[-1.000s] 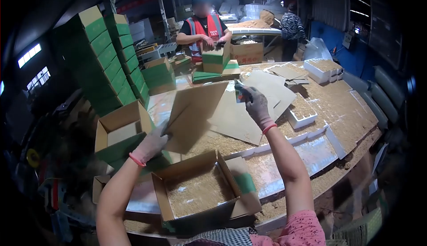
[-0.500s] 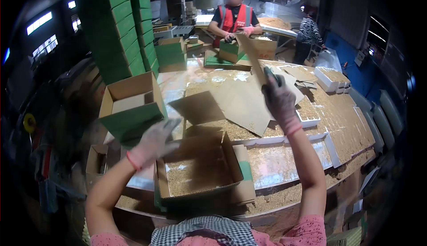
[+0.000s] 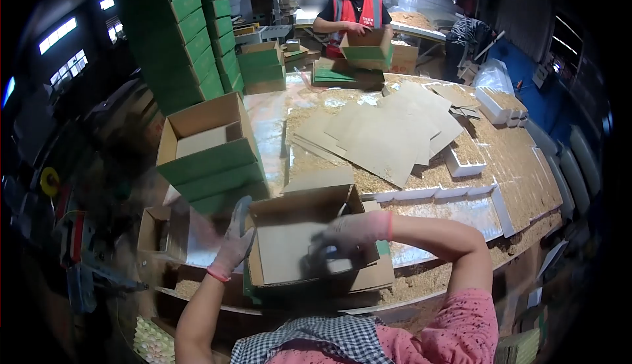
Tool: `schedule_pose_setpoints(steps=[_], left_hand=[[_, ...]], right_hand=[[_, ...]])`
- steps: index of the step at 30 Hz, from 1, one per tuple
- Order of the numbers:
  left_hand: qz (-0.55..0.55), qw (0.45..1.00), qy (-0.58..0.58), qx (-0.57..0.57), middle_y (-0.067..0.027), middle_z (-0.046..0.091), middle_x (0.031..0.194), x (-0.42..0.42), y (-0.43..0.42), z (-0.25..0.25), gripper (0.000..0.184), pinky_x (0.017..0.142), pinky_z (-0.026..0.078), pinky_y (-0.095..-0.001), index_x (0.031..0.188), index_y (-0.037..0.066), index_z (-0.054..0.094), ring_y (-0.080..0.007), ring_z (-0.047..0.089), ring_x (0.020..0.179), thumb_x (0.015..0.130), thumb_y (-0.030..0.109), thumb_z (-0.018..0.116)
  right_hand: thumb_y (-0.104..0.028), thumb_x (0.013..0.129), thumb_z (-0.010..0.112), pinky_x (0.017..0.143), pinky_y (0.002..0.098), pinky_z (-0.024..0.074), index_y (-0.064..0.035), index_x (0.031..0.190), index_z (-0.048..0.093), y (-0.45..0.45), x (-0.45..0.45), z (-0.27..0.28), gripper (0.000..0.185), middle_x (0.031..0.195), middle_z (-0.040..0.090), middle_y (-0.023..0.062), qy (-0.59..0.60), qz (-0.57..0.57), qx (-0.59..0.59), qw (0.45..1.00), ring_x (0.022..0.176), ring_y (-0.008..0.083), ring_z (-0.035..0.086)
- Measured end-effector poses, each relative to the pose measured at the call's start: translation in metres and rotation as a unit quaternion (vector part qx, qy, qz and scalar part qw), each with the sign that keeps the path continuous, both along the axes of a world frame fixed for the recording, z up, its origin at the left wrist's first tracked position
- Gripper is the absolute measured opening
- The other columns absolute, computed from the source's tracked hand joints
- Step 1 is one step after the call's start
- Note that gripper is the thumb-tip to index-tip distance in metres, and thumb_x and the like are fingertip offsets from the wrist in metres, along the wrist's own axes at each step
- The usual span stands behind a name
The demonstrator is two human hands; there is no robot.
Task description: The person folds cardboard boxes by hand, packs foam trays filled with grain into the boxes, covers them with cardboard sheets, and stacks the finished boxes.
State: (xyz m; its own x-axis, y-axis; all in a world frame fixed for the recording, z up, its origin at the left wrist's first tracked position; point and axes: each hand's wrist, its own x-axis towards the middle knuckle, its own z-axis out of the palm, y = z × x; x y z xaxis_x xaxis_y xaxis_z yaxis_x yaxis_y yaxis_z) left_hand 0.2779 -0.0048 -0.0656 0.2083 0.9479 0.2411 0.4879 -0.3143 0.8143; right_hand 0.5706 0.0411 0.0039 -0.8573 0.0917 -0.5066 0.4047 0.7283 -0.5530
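Observation:
An open cardboard box (image 3: pixel 305 193) with green sides stands at the near edge of the table. A flat cardboard sheet (image 3: pixel 283 249) lies inside it, over its bottom. My left hand (image 3: pixel 235 237), gloved, is upright against the box's left wall with fingers stretched and apart from the thumb. My right hand (image 3: pixel 342 239), gloved too, reaches inside over the sheet; its fingertips are dark and blurred by motion, so what they touch is unclear. Left of the box stands a stack of green boxes, the top one (image 3: pixel 224 160) open with a sheet inside.
Loose cardboard sheets (image 3: pixel 388 133) lie on sawdust mid-table. White trays (image 3: pixel 464 164) of sawdust sit right. Tall green box stacks (image 3: pixel 178 48) rise at back left. Across the table, a person in a red vest (image 3: pixel 359 12) handles a green box (image 3: pixel 367 49). Another person stands behind.
The sheet that my right hand held up is now in the near box, and that hand has come down into it. My left hand moved to the box's left wall. The person opposite has tilted their box.

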Motion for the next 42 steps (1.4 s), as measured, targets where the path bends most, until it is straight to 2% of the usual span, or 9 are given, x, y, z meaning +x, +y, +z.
schedule_pose_setpoints(steps=[6, 9, 12, 16, 20, 22, 28, 34, 42], left_hand=[[0.075, 0.992, 0.093, 0.032, -0.0097, 0.025, 0.154, 0.014, 0.013, -0.006, 0.071, 0.115, 0.023, -0.0321, 0.151, 0.007, 0.017, -0.0223, 0.029, 0.140, 0.089, 0.004, 0.051], [-0.015, 0.886, -0.428, -0.181, -0.0080, 0.027, 0.152, -0.036, -0.018, -0.033, 0.066, 0.112, 0.031, -0.0331, 0.152, 0.010, 0.015, -0.0186, 0.034, 0.137, 0.097, 0.018, 0.050], [-0.062, 0.826, -0.441, -0.347, -0.0113, 0.030, 0.150, -0.057, -0.044, -0.085, 0.067, 0.112, 0.031, -0.0320, 0.152, 0.009, 0.013, -0.0210, 0.035, 0.136, 0.098, 0.023, 0.051], [0.075, 0.956, 0.198, -0.203, -0.0250, 0.034, 0.147, 0.022, -0.033, -0.081, 0.108, 0.112, 0.028, -0.0381, 0.151, 0.000, 0.002, -0.0399, 0.032, 0.137, 0.081, 0.048, 0.069], [0.076, 0.975, 0.092, -0.189, -0.0247, 0.049, 0.135, 0.018, -0.032, -0.080, 0.113, 0.106, 0.039, -0.0370, 0.150, 0.000, -0.001, -0.0374, 0.049, 0.124, 0.078, 0.045, 0.074], [0.060, 0.987, 0.043, -0.145, -0.0245, 0.053, 0.131, 0.011, -0.030, -0.093, 0.113, 0.103, 0.042, -0.0369, 0.149, -0.001, -0.001, -0.0361, 0.054, 0.119, 0.077, 0.043, 0.075], [0.001, 0.973, -0.004, -0.229, -0.0189, 0.056, 0.130, 0.040, -0.016, -0.020, 0.100, 0.100, 0.043, -0.0347, 0.150, 0.000, 0.007, -0.0318, 0.055, 0.119, 0.082, 0.030, 0.073], [0.161, 0.914, -0.208, 0.309, -0.0136, 0.058, 0.118, -0.051, 0.043, 0.049, 0.047, 0.085, 0.049, -0.0342, 0.135, -0.002, 0.044, -0.0233, 0.061, 0.098, 0.094, 0.018, 0.056], [0.242, 0.938, -0.151, 0.198, -0.0130, 0.054, 0.130, -0.182, 0.136, -0.030, 0.081, 0.102, 0.040, -0.0348, 0.142, 0.001, 0.037, -0.0226, 0.052, 0.119, 0.085, 0.053, 0.064]], right_hand=[[-0.045, 0.088, 0.057, 0.106, 0.0553, 0.0314, -0.0129, 0.139, 0.045, -0.023, -0.010, -0.068, 0.061, 0.140, 0.044, 0.0189, 0.095, -0.049, 0.267, 0.958, 0.130, 0.0406, 0.040], [-0.032, 0.081, 0.065, 0.108, 0.0477, 0.0341, -0.0092, 0.134, 0.049, 0.000, 0.069, -0.025, 0.059, 0.138, 0.045, 0.0205, 0.356, -0.202, 0.278, 0.869, 0.132, 0.0384, 0.039], [-0.025, 0.077, 0.067, 0.109, 0.0461, 0.0337, -0.0071, 0.132, 0.050, -0.003, 0.106, -0.052, 0.060, 0.139, 0.044, 0.0220, 0.382, -0.260, 0.363, 0.809, 0.133, 0.0385, 0.038], [-0.022, 0.080, 0.066, 0.110, 0.0512, 0.0298, -0.0055, 0.133, 0.048, -0.031, 0.023, -0.116, 0.059, 0.138, 0.042, 0.0215, 0.287, -0.223, 0.309, 0.879, 0.130, 0.0410, 0.037], [-0.027, 0.082, 0.069, 0.108, 0.0517, 0.0309, 0.0007, 0.138, 0.038, -0.033, 0.050, -0.124, 0.070, 0.136, 0.038, 0.0298, 0.348, -0.509, 0.324, 0.717, 0.126, 0.0472, 0.037], [-0.033, 0.095, 0.058, 0.110, 0.0393, 0.0285, 0.0026, 0.149, 0.014, -0.044, 0.075, -0.195, 0.078, 0.152, 0.019, 0.0231, 0.389, -0.656, -0.147, 0.629, 0.136, 0.0307, 0.031], [-0.023, 0.096, 0.056, 0.102, 0.0329, 0.0398, -0.0023, 0.141, 0.042, -0.025, 0.078, -0.123, 0.051, 0.127, 0.054, 0.0063, 0.441, -0.695, -0.298, 0.483, 0.118, 0.0191, 0.051], [-0.039, 0.098, 0.045, 0.106, 0.0403, 0.0411, -0.0007, 0.132, 0.051, 0.099, 0.128, -0.013, 0.051, 0.129, 0.056, 0.0150, 0.662, -0.576, -0.189, 0.440, 0.121, 0.0270, 0.053], [-0.048, 0.092, 0.056, 0.099, 0.0413, 0.0449, 0.0067, 0.130, 0.050, 0.263, -0.023, -0.011, 0.067, 0.124, 0.058, 0.0207, 0.513, -0.414, -0.570, 0.490, 0.110, 0.0303, 0.058]])
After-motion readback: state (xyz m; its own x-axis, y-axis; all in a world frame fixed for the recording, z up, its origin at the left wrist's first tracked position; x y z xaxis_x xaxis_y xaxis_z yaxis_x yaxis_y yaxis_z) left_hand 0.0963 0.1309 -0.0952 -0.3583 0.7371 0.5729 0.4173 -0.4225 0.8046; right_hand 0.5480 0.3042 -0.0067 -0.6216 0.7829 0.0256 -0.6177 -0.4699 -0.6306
